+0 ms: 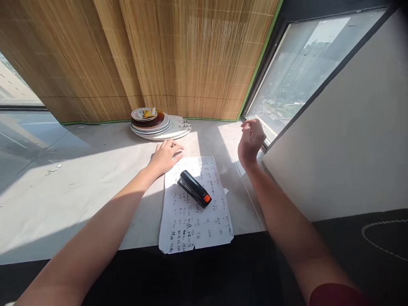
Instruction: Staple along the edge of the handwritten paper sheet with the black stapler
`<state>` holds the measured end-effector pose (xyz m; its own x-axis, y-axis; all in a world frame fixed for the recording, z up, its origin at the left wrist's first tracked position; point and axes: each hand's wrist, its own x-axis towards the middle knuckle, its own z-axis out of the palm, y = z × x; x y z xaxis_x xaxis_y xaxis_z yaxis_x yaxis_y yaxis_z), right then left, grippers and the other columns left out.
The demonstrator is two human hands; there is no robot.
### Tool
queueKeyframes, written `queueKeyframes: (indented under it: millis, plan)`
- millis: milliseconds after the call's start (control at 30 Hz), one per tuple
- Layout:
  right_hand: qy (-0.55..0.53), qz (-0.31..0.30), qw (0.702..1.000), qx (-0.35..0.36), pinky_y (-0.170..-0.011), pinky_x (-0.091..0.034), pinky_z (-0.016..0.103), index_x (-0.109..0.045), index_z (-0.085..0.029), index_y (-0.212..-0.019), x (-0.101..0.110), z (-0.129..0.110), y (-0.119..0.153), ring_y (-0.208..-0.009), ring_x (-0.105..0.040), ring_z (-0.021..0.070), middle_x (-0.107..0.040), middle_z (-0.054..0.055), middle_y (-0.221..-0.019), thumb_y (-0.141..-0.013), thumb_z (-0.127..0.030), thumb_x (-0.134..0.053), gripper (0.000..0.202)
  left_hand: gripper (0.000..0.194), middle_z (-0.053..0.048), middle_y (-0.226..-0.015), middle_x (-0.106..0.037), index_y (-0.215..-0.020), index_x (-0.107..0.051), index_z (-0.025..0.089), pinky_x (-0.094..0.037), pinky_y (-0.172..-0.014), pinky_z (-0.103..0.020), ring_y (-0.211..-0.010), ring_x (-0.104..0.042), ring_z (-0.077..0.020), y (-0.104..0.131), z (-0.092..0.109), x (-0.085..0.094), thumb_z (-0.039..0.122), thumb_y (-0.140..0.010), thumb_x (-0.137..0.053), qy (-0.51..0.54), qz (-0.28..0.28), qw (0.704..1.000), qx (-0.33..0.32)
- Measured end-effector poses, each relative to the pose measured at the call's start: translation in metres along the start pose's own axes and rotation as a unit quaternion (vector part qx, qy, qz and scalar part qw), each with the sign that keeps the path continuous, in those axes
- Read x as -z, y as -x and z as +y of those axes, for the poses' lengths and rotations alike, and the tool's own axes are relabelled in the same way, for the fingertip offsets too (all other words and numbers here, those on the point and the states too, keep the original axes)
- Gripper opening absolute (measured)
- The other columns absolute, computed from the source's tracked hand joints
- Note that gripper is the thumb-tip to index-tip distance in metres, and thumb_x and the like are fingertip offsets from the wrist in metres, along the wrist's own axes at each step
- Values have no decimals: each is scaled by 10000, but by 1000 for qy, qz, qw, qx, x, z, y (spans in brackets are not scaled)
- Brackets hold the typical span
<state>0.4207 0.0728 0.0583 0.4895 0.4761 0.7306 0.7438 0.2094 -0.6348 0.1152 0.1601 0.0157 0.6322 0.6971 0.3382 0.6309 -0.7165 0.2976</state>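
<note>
A black stapler [195,189] with an orange patch lies slantwise on sheets of white paper [188,225] covered in handwriting. The paper's lower edge reaches past the front of the pale ledge. My left hand [165,156] rests at the paper's upper left corner, fingers spread, holding nothing. To the right, beside the window, my right hand [251,142] is raised with its fingers curled inward; whether anything is inside them is hidden. It does not touch the paper or the stapler.
Stacked plates [151,123] with a small yellow packet [149,113] on top stand at the back of the ledge [79,178]. A bamboo blind [159,55] hangs behind them. A window [287,80] and white wall [347,127] bound the right side.
</note>
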Motion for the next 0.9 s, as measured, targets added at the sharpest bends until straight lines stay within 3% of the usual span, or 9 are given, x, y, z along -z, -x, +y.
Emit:
queueKeyframes:
  millis: [133,267,400,467,533,600,700,800,900]
  plan:
    - [38,-47,998,27,-730,-452,351,-580,-242,-860,1,13,-6,-734,-533,192,-502,11,-741,-1032,-241,-413,240,232,-94,-1177,-698,-1094,-770,214,-475,-1089,-427,-1160,-607,-261,2,22,4,254,-1060,-545,76,53,995,-41]
    - [27,-182,982,41,-686,-384,351,-526,-247,-786,-9,7,8,-669,-454,171,-478,0,-705,-981,-195,-488,206,205,-74,-1187,-716,-1043,-794,224,-507,-1065,-414,-1133,-620,-249,6,32,-4,245,-1041,-590,108,-8,987,-121]
    - [0,-193,981,27,-688,-356,357,-543,-245,-847,-1,-13,7,-690,-433,179,-476,10,-744,-1035,-254,-441,214,260,-94,-1258,-689,-1206,-790,246,-504,-1066,-449,-1184,-600,-284,7,28,-12,303,-1072,-576,51,-46,986,-151]
    - [-27,-250,967,35,-679,-341,356,-544,-242,-874,7,-28,6,-690,-421,179,-475,9,-751,-1075,-337,-417,256,287,-93,-1275,-680,-1282,-764,263,-492,-1079,-449,-1205,-596,-287,7,27,-12,327,-1084,-566,42,-66,986,-146]
    - [-51,-377,923,55,-665,-325,349,-537,-236,-892,14,-46,11,-677,-412,170,-485,1,-742,-1097,-444,-424,314,284,-91,-1286,-674,-1287,-756,265,-476,-1088,-443,-1214,-586,-282,6,27,-10,318,-1087,-561,37,-78,986,-140]
    - [-58,-519,848,87,-657,-313,338,-527,-229,-918,17,-64,24,-670,-421,159,-520,-5,-749,-1076,-565,-496,372,279,-84,-1301,-665,-1275,-754,264,-463,-1093,-434,-1229,-570,-273,6,30,-7,275,-1083,-551,36,-85,988,-126]
    - [-45,-642,752,142,-658,-306,327,-517,-226,-953,15,-82,49,-688,-455,159,-590,4,-806,-953,-704,-663,500,293,-84,-1303,-650,-1280,-749,258,-455,-1086,-428,-1225,-562,-270,6,33,-6,217,-1040,-586,34,-95,988,-118]
    - [-18,-670,724,163,-651,-299,322,-545,-219,-1036,12,-91,67,-699,-468,171,-635,24,-851,-898,-692,-724,524,283,-93,-1282,-645,-1266,-758,245,-454,-1082,-423,-1213,-571,-274,6,32,-8,215,-1035,-597,30,-88,987,-130]
    - [-5,-667,725,171,-655,-296,320,-584,-203,-1111,11,-90,68,-713,-486,178,-666,47,-882,-950,-516,-681,365,285,-97,-1288,-645,-1268,-760,238,-452,-1087,-413,-1230,-567,-267,5,28,-11,218,-1060,-568,30,-78,988,-128]
